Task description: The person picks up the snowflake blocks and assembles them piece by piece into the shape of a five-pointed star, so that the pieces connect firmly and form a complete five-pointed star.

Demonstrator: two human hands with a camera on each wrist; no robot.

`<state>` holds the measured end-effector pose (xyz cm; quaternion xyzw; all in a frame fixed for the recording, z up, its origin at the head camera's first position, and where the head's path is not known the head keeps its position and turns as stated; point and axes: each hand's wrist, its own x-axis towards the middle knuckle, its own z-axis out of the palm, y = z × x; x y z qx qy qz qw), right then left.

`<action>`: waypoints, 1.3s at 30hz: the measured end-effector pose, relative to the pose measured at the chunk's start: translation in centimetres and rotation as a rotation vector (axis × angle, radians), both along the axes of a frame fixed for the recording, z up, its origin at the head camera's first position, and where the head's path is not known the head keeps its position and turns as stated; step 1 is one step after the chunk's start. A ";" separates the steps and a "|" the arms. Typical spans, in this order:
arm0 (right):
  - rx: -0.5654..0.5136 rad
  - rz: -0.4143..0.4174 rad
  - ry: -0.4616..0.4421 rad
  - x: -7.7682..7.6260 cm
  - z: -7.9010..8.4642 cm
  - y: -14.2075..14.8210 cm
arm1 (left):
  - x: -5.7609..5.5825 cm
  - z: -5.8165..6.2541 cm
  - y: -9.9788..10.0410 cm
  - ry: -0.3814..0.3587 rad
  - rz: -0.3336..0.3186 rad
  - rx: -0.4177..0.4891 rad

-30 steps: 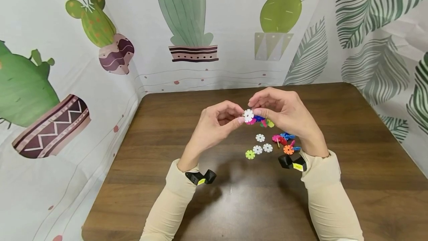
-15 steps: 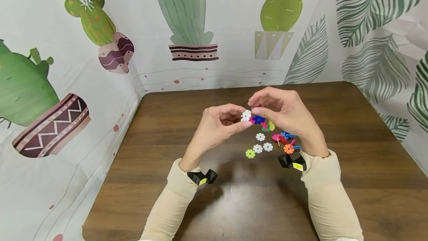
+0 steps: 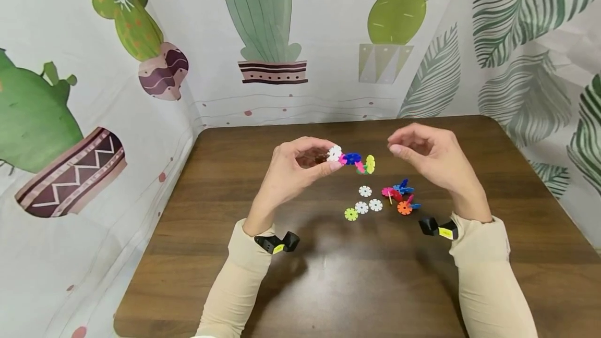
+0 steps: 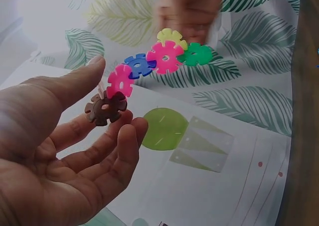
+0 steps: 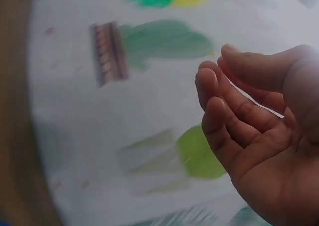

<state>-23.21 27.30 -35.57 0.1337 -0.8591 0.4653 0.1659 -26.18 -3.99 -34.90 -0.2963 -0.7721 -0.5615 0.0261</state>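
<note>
My left hand (image 3: pixel 291 168) pinches one end of a chain of interlocking snowflake discs between thumb and fingers, raised over the table. A white disc (image 3: pixel 334 153) sits at the pinched end in the head view. From there run a blue disc (image 3: pixel 352 158), pink ones and a yellow disc (image 3: pixel 370 164). The left wrist view also shows a brown disc (image 4: pixel 105 108) near the fingers and a green disc (image 4: pixel 198 54) at the far end. To the right of the chain, apart from it, my right hand (image 3: pixel 429 154) holds nothing, its fingers loosely bent.
On the brown table (image 3: pixel 197 213), below the chain, lie several loose discs, among them a white disc (image 3: pixel 365 191) and a lime disc (image 3: pixel 351 214). Right of these is a cluster of joined discs, with an orange disc (image 3: pixel 405 208). A cactus-print cloth (image 3: pixel 328 67) hangs behind.
The right hand has let go of the chain and moved off to the right. My left hand has shifted slightly left with the chain, whose far end now shows.
</note>
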 end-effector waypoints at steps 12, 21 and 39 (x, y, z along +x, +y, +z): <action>0.244 -0.074 -0.023 0.2 -11.3 0.7 | 0.5 0.5 -0.7 0.025 -0.002 0.019; 0.494 0.003 -0.032 0.3 -13.6 -1.6 | 0.7 1.0 -1.2 0.041 -0.001 0.033; 0.624 0.061 -0.154 1.9 -13.1 -2.2 | 2.0 1.1 -1.7 0.010 0.022 0.009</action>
